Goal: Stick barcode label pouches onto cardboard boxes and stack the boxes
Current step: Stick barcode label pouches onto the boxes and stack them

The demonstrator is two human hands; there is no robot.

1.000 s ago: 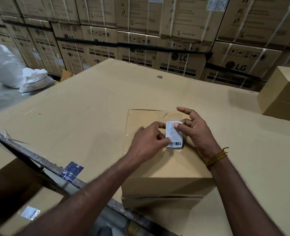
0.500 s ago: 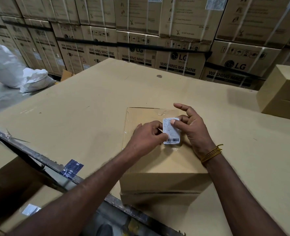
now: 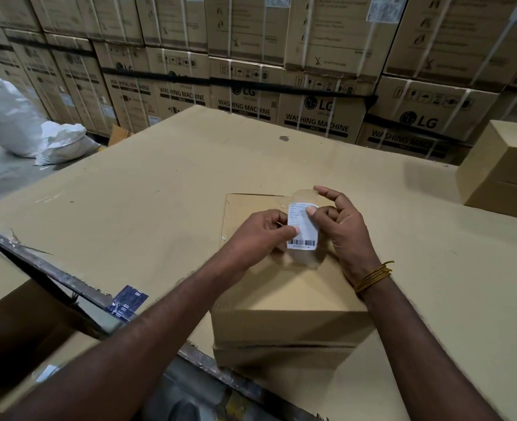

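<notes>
Many stacked cartons [image 3: 321,117], cardboard worktop [image 3: 135,208], white sack [image 3: 14,123]

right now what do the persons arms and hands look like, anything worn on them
Both forearms are bare, with no sleeves in view and no gloves. The right hand has a bundle of thin yellow-orange threads looped round its wrist. The left hand and its wrist carry nothing; no rings or watch show.

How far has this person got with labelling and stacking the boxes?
Early on, it seems. Done: the cardboard box is closed and sits in front of the person, on top of another one. In hand: the left hand and right hand both pinch the barcode label pouch over its top; whether it is stuck down I cannot tell. Left: pressing it flat and stacking the box, perhaps with the plain box at the right.
</notes>
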